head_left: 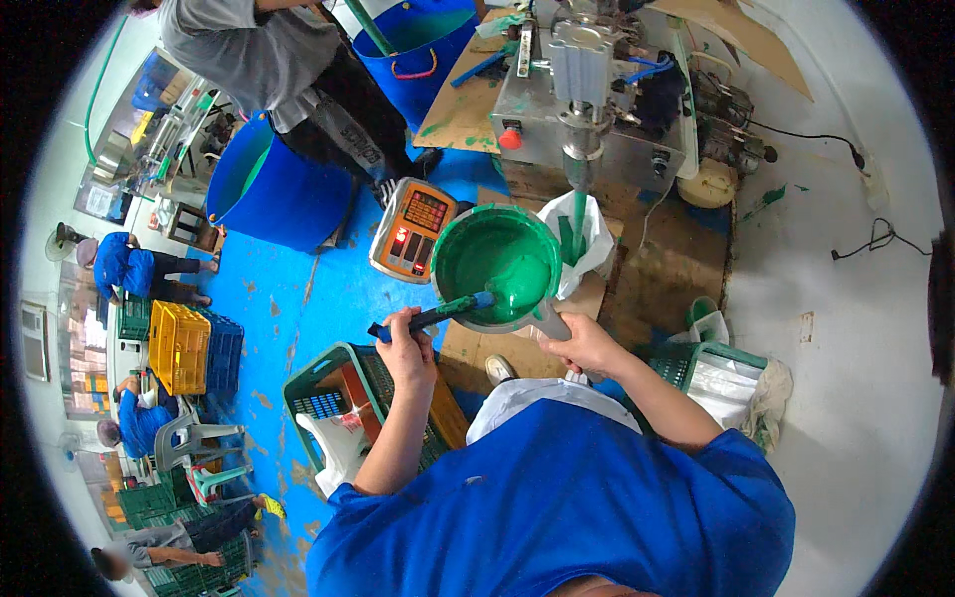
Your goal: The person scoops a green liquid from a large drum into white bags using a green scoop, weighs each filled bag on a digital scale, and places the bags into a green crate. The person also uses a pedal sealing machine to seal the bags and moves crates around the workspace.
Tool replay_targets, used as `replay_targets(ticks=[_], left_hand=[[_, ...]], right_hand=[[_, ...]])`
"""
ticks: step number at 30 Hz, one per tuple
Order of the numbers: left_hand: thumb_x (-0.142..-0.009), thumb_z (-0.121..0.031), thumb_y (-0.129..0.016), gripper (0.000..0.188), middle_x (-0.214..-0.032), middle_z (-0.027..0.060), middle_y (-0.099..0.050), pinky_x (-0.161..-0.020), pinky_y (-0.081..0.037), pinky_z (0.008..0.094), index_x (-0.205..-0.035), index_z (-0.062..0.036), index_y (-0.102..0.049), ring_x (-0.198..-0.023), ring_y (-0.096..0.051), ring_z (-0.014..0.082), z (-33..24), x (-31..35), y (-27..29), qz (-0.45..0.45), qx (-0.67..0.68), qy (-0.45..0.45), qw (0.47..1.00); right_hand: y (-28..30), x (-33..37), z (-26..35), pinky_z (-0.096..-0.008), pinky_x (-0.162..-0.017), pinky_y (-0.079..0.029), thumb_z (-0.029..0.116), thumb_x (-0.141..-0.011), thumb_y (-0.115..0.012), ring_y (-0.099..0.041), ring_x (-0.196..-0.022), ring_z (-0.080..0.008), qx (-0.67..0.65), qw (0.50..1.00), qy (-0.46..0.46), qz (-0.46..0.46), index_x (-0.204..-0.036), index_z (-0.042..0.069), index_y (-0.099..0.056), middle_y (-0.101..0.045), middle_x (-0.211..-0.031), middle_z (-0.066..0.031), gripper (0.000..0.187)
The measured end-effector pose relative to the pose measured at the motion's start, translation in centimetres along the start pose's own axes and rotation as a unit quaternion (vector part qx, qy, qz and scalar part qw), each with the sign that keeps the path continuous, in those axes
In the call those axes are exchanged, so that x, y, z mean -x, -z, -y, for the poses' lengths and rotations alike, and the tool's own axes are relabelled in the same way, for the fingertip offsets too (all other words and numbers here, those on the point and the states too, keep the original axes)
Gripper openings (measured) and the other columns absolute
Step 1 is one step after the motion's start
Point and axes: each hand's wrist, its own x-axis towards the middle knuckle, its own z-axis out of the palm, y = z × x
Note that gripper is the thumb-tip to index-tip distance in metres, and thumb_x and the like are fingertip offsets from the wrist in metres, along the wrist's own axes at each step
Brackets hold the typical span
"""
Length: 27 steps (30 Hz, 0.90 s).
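The left hand (406, 348) is closed on a dark-handled tool (438, 314), its blue tip over the rim of a handled jug (445, 239); the right hand (582, 345) grips the jug's handle. The jug (partly filled with green paste (499, 261)) sits between an orange scale (416, 221) and a white bag (595, 231).

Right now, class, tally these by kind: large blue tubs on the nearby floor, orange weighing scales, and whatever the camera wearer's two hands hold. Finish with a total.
Large blue tubs: 2
Orange scale: 1
Green-coated pot, in the right hand: 1
Blue-and-black tool, in the left hand: 1
Total: 5
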Motion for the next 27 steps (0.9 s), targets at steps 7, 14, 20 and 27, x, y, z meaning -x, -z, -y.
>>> replay_targets(ticks=[7, 14, 20, 27], left_hand=[[-0.081, -0.016, -0.058, 0.017, -0.076, 0.0094, -0.061, -0.03, -0.026, 0.0205, -0.07, -0.0039, -0.053, -0.035, -0.038, 0.0085, 0.6, 1.8, 0.8, 0.006, -0.003, -0.023, 1.0], [-0.08, -0.016, -0.058, 0.016, -0.073, 0.0093, -0.062, -0.03, -0.026, 0.0201, -0.07, -0.0046, -0.053, -0.035, -0.039, 0.008, 0.9, 3.7, 0.5, -0.011, -0.002, -0.015, 1.0], [-0.08, -0.015, -0.06, 0.014, -0.076, 0.0098, -0.063, -0.03, -0.026, 0.02, -0.071, -0.0061, -0.052, -0.035, -0.039, 0.0079, 1.3, 4.9, 0.7, -0.047, 0.004, -0.007, 0.999], [-0.079, -0.015, -0.062, 0.014, -0.077, 0.0109, -0.063, -0.03, -0.026, 0.0197, -0.074, -0.0064, -0.052, -0.036, -0.041, 0.0077, 1.2, 5.2, 1.1, -0.023, 0.0, -0.03, 0.999]], right_hand=[[0.2, 2.2, -1.8, -0.0228, -0.036, -0.036, 0.017, -0.082, -0.062, -0.044, -0.041, -0.0059, -0.046, 0.998, -0.032, 0.012, -0.085, 0.002, -0.048, -0.045, -0.055, 0.0007, 0.02], [0.0, 2.9, -4.2, -0.0229, -0.035, -0.036, 0.017, -0.081, -0.062, -0.044, -0.04, -0.0068, -0.027, 0.999, -0.026, 0.01, -0.081, 0.003, -0.047, -0.047, -0.055, -0.0003, 0.02], [-0.2, 3.0, -5.8, -0.0256, -0.035, -0.038, 0.019, -0.08, -0.063, -0.046, -0.039, -0.0089, -0.037, 0.998, -0.037, 0.025, -0.081, 0.002, -0.051, -0.049, -0.054, -0.0018, 0.021], [-0.7, 3.0, -5.8, -0.0258, -0.036, -0.039, 0.017, -0.079, -0.063, -0.047, -0.039, -0.0091, -0.029, 0.999, -0.034, 0.019, -0.082, 0.002, -0.051, -0.049, -0.054, -0.002, 0.02]])
